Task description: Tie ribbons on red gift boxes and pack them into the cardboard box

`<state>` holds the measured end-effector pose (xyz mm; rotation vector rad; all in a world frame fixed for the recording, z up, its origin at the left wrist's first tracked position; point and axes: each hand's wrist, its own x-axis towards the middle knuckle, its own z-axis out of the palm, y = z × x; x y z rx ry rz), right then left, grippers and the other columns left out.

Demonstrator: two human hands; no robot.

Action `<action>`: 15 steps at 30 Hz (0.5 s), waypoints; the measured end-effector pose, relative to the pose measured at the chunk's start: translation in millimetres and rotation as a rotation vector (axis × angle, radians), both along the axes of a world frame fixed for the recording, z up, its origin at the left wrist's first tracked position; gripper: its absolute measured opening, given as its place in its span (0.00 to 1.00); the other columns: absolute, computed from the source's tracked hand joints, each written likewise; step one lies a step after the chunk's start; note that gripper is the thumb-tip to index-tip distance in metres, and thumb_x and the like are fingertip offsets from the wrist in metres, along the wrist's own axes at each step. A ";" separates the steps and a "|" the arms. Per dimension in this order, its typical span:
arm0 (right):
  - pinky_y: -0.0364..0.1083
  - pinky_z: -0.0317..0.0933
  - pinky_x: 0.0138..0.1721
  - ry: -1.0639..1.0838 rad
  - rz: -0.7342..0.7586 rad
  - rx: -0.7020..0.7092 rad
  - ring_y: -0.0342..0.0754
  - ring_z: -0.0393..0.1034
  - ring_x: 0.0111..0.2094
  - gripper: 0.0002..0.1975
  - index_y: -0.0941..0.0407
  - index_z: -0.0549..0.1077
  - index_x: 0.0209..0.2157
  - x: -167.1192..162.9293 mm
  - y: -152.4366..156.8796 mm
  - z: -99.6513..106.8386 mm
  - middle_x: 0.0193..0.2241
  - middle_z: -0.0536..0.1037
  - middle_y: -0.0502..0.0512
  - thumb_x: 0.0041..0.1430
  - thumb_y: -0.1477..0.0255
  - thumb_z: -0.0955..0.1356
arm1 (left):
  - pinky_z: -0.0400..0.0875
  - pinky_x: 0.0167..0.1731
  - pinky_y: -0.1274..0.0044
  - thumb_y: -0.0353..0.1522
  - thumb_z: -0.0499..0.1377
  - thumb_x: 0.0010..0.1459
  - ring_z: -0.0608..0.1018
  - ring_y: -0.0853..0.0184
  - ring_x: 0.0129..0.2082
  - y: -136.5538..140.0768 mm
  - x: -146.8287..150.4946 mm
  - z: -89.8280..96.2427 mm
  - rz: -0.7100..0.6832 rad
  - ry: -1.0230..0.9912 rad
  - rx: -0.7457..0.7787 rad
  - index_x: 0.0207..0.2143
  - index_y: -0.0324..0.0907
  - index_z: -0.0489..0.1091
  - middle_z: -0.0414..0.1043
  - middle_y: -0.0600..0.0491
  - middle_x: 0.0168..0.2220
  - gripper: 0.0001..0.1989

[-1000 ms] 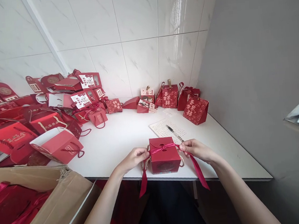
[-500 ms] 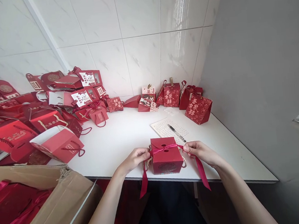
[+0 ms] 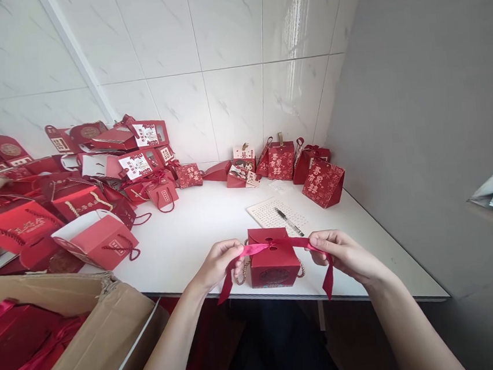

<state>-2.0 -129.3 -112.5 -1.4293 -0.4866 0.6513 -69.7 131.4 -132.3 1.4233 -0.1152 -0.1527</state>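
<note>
A small red gift box (image 3: 274,268) with rope handles stands near the front edge of the white table (image 3: 182,238). A red ribbon (image 3: 293,241) crosses its top and meets in a small knot at the middle. My left hand (image 3: 221,263) pinches one end of the ribbon to the left of the box, and a tail hangs below the fingers. On the right, my right hand (image 3: 335,252) grips the other end, with its tail drooping past the table edge. Both stretches of ribbon are raised and pulled outward from the knot.
Behind the box lie a written sheet (image 3: 267,215) and a black pen (image 3: 288,220). Several patterned red boxes (image 3: 323,183) line the back right. A heap of red gift boxes (image 3: 97,237) covers the left side. An open cardboard carton (image 3: 107,326) sits at the lower left.
Both hands have lifted slightly, and the ribbon ends have come up off the box sides into taut, wider bands above the top. The box has barely moved.
</note>
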 end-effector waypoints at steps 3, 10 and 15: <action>0.42 0.44 0.24 0.056 0.043 0.058 0.40 0.51 0.21 0.21 0.58 0.63 0.20 -8.2 1.7 6.8 0.16 0.56 0.46 0.49 0.57 0.72 | 0.63 0.17 0.79 0.38 0.54 0.56 0.67 0.73 0.14 -6.4 0.2 8.8 -0.048 0.006 0.029 0.20 0.38 0.58 0.63 0.56 0.17 0.16; 0.43 0.48 0.25 0.084 0.008 0.064 0.39 0.50 0.19 0.22 0.58 0.64 0.20 -6.2 -1.3 -6.9 0.16 0.58 0.46 0.50 0.56 0.71 | 0.67 0.19 0.78 0.37 0.57 0.51 0.71 0.71 0.18 -10.9 2.0 3.6 0.054 0.028 -0.037 0.18 0.39 0.56 0.67 0.54 0.19 0.16; 0.43 0.46 0.24 0.093 -0.028 -0.039 0.38 0.45 0.17 0.24 0.57 0.60 0.16 -1.7 -11.1 -23.4 0.12 0.51 0.43 0.49 0.54 0.70 | 0.68 0.21 0.76 0.38 0.58 0.49 0.72 0.69 0.20 -10.7 -0.9 -8.4 0.082 0.074 -0.037 0.18 0.40 0.56 0.67 0.54 0.20 0.17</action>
